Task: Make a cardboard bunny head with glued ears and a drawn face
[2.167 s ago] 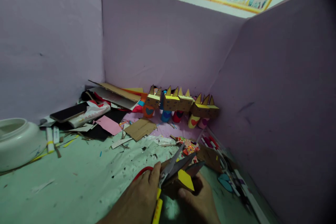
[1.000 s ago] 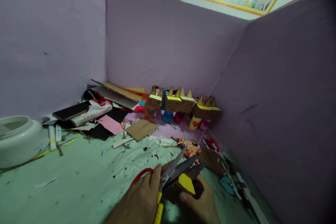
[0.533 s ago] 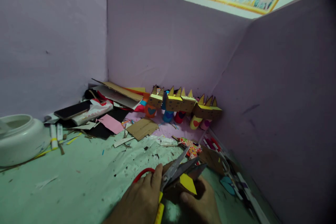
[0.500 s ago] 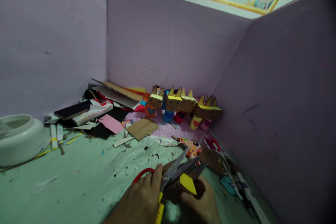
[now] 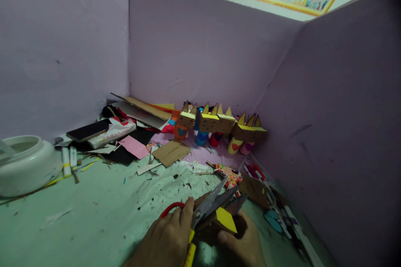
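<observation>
Left hand [image 5: 173,233] grips scissors [image 5: 205,207], blades pointing far right; right hand [image 5: 247,242] grips brown box [image 5: 225,220] w/ yellow face, just right of scissors, near side of counter [image 5: 109,217]. Can't tell if blades touch box. Horned figures [image 5: 224,126] far; card scrap [image 5: 171,153] btwn; white pot [image 5: 28,171] & phone [image 5: 88,129] left.

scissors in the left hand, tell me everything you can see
The scissors show one grey, metal-looking blade with a pivot at its base, and a red handle loop beyond the left hand, which grips them and hides much of the handles. A yellow part juts below the hand, probably the other handle. The blade points forward and rightward above the green tabletop, beside the yellow-faced cardboard piece in the right hand. Dark flaps overlap, leaving the second blade and any contact unclear.
</observation>
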The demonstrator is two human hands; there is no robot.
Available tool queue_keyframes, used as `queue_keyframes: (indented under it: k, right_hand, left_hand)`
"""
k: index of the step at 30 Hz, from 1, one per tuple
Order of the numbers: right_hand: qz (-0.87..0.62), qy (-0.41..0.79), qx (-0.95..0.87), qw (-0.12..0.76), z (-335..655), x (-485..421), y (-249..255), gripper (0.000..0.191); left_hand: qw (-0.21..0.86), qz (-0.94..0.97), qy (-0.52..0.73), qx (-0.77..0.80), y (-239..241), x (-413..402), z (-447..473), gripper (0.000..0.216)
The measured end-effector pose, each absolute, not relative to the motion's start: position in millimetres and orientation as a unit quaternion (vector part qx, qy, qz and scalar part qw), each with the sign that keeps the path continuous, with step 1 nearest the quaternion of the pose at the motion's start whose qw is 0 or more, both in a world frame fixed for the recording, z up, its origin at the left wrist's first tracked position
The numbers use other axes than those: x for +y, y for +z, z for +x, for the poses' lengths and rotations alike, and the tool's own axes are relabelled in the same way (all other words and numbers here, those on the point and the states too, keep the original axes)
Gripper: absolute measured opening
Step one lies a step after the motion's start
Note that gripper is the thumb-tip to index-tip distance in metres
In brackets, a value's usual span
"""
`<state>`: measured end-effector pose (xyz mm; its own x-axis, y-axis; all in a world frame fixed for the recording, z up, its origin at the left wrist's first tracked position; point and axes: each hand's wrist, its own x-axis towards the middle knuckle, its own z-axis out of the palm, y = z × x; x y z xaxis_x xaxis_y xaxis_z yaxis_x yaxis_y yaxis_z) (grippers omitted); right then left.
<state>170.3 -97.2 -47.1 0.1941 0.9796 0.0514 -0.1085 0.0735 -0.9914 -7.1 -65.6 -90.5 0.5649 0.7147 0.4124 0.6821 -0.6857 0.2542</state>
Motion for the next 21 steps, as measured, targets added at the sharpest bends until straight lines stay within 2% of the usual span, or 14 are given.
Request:
queue_keyframes:
  k: [12,16,21]
  right_hand:
    - [-0.506,0.455,-0.433,0.591,167,-99,-40,0.061]
    - [-0.495,0.463,-0.436,0.591,168,-97,-43,0.062]
    - [-0.477,0.473,-0.426,0.606,168,-96,-45,0.058]
  left_hand:
    - [0.023,0.890,0.276,0.363,-93,-65,-9,0.065]
    - [0.098,0.885,0.282,0.357,-73,-64,-12,0.061]
    - [0.214,0.862,0.280,0.364,-15,-66,-28,0.039]
